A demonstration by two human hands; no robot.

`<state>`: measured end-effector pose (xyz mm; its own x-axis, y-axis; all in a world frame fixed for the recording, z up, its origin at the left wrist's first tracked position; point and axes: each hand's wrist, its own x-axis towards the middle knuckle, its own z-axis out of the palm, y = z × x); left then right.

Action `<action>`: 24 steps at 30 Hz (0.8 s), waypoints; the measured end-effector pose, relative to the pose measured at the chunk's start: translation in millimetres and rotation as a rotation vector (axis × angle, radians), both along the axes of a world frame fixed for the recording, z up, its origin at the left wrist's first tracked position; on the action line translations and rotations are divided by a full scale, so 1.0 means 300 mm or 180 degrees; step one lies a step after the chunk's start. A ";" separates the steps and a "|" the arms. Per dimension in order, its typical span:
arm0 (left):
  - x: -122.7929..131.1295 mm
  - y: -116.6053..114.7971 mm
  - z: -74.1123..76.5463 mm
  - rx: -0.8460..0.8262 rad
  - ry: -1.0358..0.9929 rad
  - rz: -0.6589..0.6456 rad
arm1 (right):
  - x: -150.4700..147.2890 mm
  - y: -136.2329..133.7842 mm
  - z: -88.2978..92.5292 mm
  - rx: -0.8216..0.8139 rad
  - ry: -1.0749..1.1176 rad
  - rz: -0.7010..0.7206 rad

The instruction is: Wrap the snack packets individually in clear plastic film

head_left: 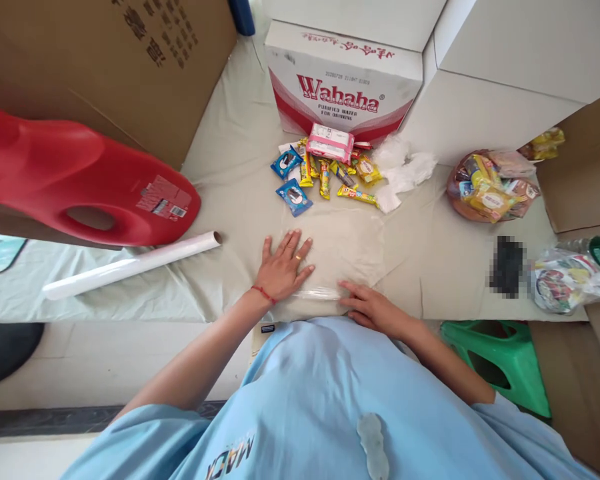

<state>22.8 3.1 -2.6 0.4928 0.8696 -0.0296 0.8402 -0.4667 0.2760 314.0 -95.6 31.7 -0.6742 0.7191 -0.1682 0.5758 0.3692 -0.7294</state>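
Now the left hand (283, 267) and the right hand (373, 308) both lie on a clear film (353, 253) at the near table edge.
Left hand is flat with fingers spread wide; right hand has fingers nearly together, and neither hand grips anything. The bunched near edge of the film runs left to right between them. Right fingertips touch it, and the left hand is just beside its other end. The film spreads away toward the snacks (325, 173). A white roll (130, 265) lies well apart, on the left.
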 end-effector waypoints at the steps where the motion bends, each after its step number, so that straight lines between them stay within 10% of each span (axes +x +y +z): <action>1: -0.008 -0.012 -0.005 -0.0030 0.0032 -0.0024 | 0.035 -0.017 0.007 -0.0088 0.0191 -0.0089; 8: -0.002 -0.032 0.002 -0.0082 0.0134 -0.0044 | 0.077 0.068 0.057 0.0591 0.0147 -0.1224; 16: -0.025 -0.043 -0.004 -0.0059 0.0037 0.0128 | 0.184 0.235 0.026 0.0701 -0.0768 -0.0644; 24: -0.025 -0.049 0.004 -0.0019 0.0057 0.0114 | 0.092 0.764 0.126 0.1400 -0.1137 -0.1351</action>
<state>15.1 -11.7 -1.5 0.4608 0.8864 -0.0435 0.8611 -0.4347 0.2636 341.5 133.7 69.6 -0.2783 0.9597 0.0396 0.9117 0.2769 -0.3036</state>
